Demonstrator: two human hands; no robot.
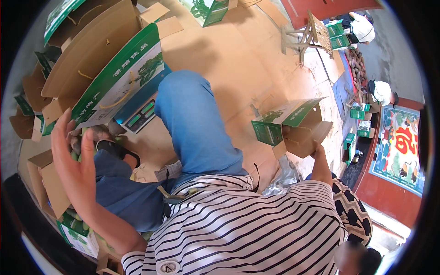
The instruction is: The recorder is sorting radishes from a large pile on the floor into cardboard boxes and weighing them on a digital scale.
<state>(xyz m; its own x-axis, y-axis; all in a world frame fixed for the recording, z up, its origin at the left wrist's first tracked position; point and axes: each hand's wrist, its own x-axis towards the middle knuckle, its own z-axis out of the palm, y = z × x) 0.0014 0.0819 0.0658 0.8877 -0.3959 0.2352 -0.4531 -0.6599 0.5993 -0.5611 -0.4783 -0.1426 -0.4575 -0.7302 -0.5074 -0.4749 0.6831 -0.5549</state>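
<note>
My left hand (75,149) is raised with its fingers stretched apart and nothing in it. Its fingertips are near the lower corner of a large open green-and-white carton (117,85) with a string handle; I cannot tell if they touch. Close to that hand lie some roundish brown and greenish vegetables (103,133), partly hidden. On my right, my right hand (316,151) grips the brown flap of a smaller open carton (288,121) with green printed sides. That carton is tilted, and most of my right fingers are hidden behind the flap.
A digital scale (140,117) with lit green displays stands beside the large carton. More cartons (34,98) crowd the left edge. A wooden stool (311,36) is at the far right, past it a heap of produce (355,64) and people (380,91) among cartons.
</note>
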